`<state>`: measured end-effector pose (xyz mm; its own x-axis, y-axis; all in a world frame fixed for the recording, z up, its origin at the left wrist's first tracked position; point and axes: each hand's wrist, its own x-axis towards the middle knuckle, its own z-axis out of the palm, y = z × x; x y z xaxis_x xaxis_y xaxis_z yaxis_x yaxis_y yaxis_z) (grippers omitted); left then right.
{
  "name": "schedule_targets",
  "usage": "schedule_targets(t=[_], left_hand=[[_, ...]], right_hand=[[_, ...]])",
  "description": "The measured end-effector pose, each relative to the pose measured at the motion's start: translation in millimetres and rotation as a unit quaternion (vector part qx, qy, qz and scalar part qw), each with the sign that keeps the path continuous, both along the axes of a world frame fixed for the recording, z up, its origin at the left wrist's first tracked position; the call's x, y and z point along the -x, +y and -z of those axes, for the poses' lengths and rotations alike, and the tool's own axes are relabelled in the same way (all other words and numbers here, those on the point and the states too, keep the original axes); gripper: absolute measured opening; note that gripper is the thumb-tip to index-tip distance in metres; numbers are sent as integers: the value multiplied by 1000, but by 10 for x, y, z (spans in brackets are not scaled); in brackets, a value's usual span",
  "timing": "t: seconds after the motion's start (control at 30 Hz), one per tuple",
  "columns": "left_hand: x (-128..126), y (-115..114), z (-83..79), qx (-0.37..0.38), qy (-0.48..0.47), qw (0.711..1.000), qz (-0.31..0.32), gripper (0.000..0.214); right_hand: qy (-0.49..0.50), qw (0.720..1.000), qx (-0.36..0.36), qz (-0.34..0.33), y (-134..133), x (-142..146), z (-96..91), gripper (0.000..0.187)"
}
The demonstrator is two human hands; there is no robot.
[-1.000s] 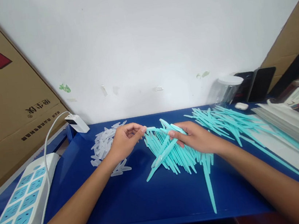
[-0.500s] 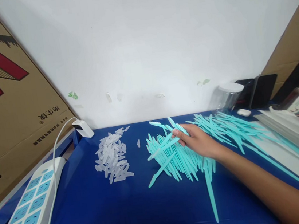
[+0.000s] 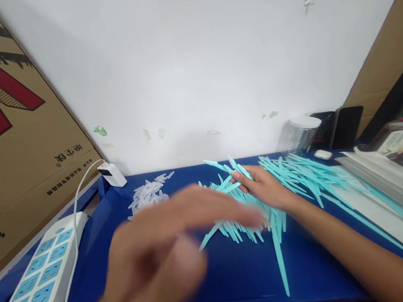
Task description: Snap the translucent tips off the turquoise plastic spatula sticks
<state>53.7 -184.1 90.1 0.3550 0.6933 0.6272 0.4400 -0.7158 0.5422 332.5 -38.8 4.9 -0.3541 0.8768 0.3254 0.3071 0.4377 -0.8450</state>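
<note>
My right hand [image 3: 257, 183] is closed around several slim turquoise eyebrow razors [image 3: 224, 182] that fan out from its fingers. It is above a pile of the same razors [image 3: 234, 231], and part of that pile is hidden. In the foreground my left hand [image 3: 163, 255] is large and blurred. Its index finger stretches to the right, the thumb is apart from it, and nothing shows between them. Behind the left hand lies a heap of small translucent caps [image 3: 149, 192], its lower part covered from view. One long razor [image 3: 280, 259] sticks out toward the front edge of the blue table [image 3: 241, 282].
More turquoise razors [image 3: 301, 172] spread at the right, partly over white sheets [image 3: 384, 216]. A clear jar [image 3: 301, 135] and dark phones [image 3: 347, 127] stand by the wall. At the left are a power strip [image 3: 36, 277], a white charger [image 3: 111, 174] and a large carton [image 3: 20, 160].
My left hand has come up from the bottom edge into the foreground, covering part of the cap heap and razor pile. The right hand keeps its razors in nearly the same place.
</note>
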Motion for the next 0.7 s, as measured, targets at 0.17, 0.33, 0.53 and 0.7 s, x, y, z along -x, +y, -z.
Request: schedule_targets(t=[0.17,0.33,0.53,0.7], left_hand=[[340,1374,-74,35,115,985,-127,35],[833,2059,628,99,166,971,-140,32],[749,1964,909,129,255,958,20,30],[563,1875,956,174,274,946,24,27]], right_hand=[[-2,1000,-7,11,20,-32,-4,50],[4,1000,11,8,42,-37,40,52],[-9,999,39,2,27,-4,73,49],[-19,998,65,-6,10,21,89,48]])
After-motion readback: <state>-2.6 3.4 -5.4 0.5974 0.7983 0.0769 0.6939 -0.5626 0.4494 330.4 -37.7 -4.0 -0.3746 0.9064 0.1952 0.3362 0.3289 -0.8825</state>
